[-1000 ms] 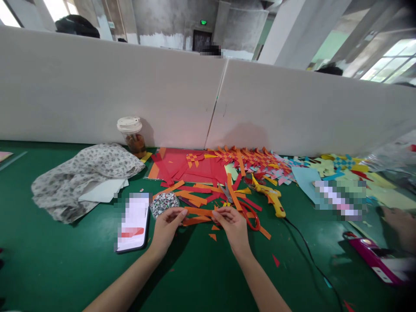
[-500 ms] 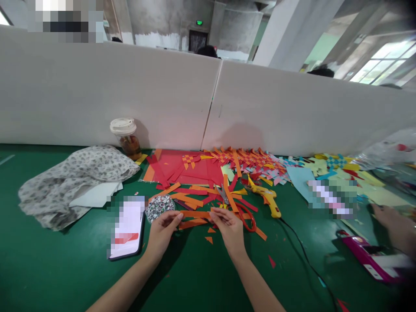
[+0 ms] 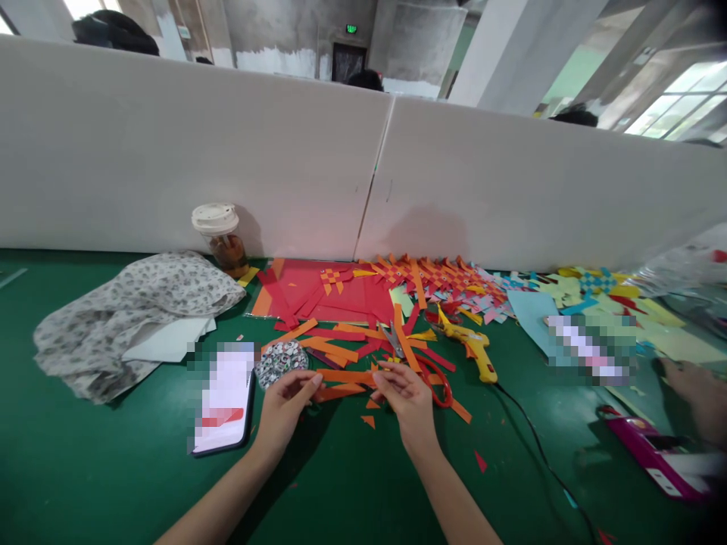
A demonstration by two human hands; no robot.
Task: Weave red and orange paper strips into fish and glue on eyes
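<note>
An orange paper strip (image 3: pixel 346 376) is stretched level between my two hands. My left hand (image 3: pixel 289 397) pinches its left end between thumb and fingers, and my right hand (image 3: pixel 404 393) pinches the right end. Below it on the green table lie another orange strip (image 3: pixel 339 391) and small orange scraps (image 3: pixel 369 421). Left of the strip sits a round heap of googly eyes (image 3: pixel 282 362). Red-handled scissors (image 3: pixel 444 386) lie partly hidden behind my right hand, among red and orange strips (image 3: pixel 329 349). Farther back are woven red-and-orange paper fish (image 3: pixel 437 277).
A yellow glue gun (image 3: pixel 471 344) with a black cord lies at right. A phone (image 3: pixel 224 397), a patterned cloth (image 3: pixel 136 318) and a lidded cup (image 3: pixel 224 238) are at left. A white partition (image 3: pixel 187 151) stands behind. Another person's hand (image 3: pixel 693 393) is near a magenta tool (image 3: pixel 647 454).
My right hand has shifted slightly to the right, its fingers moving along the strip's end. The left hand stays nearly in place. The whole view has moved a little.
</note>
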